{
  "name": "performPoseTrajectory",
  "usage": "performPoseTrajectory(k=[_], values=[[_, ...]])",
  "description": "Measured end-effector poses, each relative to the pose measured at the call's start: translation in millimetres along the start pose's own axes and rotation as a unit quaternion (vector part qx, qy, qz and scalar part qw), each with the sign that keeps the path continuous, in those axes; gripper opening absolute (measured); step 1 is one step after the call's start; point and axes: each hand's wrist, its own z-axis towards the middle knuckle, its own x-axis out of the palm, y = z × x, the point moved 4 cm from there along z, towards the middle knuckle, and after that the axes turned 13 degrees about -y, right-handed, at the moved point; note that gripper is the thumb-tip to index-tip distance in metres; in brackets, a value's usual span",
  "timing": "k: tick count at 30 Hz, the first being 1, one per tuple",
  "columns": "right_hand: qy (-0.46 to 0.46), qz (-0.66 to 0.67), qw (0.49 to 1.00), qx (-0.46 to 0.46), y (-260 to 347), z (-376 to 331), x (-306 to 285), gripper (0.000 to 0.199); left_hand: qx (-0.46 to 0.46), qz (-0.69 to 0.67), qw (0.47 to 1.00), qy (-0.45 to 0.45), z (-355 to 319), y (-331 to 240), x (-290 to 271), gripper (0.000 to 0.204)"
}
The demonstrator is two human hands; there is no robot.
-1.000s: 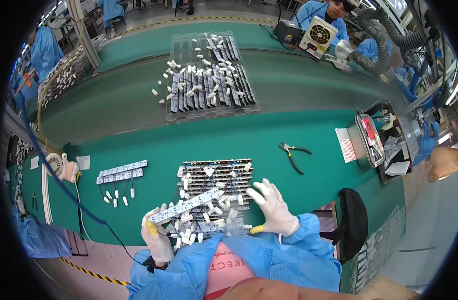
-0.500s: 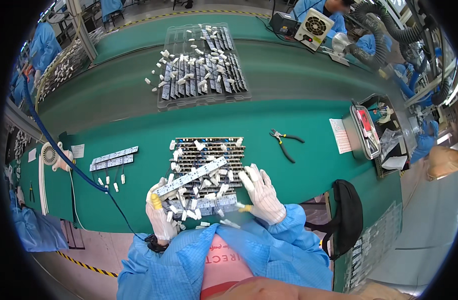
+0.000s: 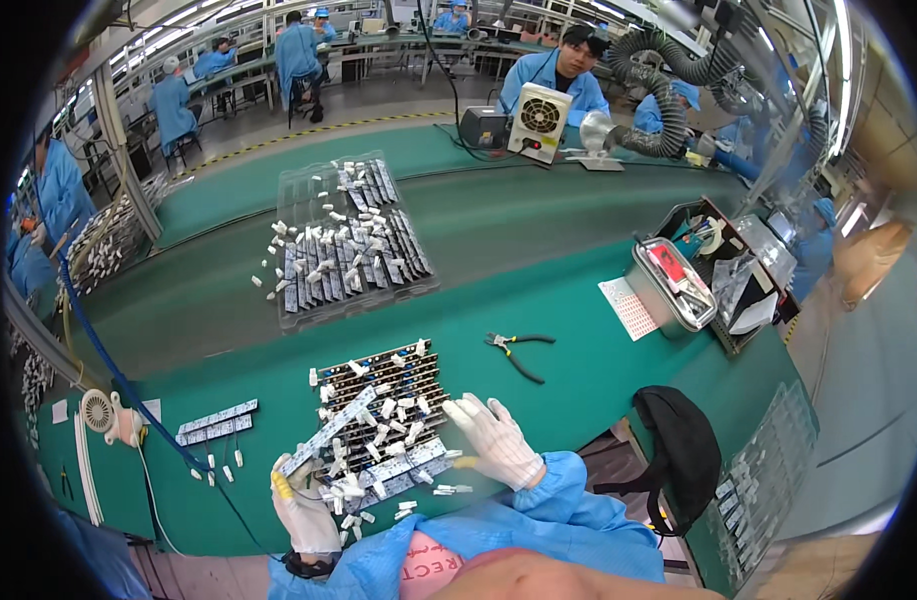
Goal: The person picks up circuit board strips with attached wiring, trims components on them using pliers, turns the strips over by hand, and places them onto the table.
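My left hand (image 3: 304, 505), in a white glove, grips the near end of a long narrow grey circuit strip (image 3: 329, 432) that slants up over a dark slotted tray (image 3: 379, 385). The tray holds rows of strips and several small white parts (image 3: 389, 408). My right hand (image 3: 494, 445), also gloved, hovers with fingers spread at the tray's right near corner, holding nothing. More small white parts (image 3: 419, 490) lie loose on the green bench (image 3: 579, 380) between my hands.
A clear tray (image 3: 344, 250) of strips and white parts sits farther back. Pliers (image 3: 519, 350) lie right of the dark tray. Two strips (image 3: 214, 420) and loose parts lie left. A metal box (image 3: 674, 285) stands right. A small fan (image 3: 99, 412) is far left. Other people work behind.
The view has tilted up, showing more of the room. My right hand has lowered from above the tray to its right near corner. My left hand still holds the strip.
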Motion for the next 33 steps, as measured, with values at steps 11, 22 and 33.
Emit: performPoseTrajectory(k=[11,22,33], values=[[0.052,-0.030,0.998,0.031,4.4,1.3,-23.6,0.104,0.100,0.018,0.990,0.096,18.6,-74.2,-3.3,0.046],[-0.160,0.254,0.953,0.028,4.3,30.2,-38.8,0.090,0.004,0.033,0.993,0.111,30.4,-80.7,59.8,0.048],[0.047,0.578,0.738,0.345,39.7,81.6,-42.0,0.039,0.042,0.232,0.962,0.139,18.8,-64.5,67.9,0.044]])
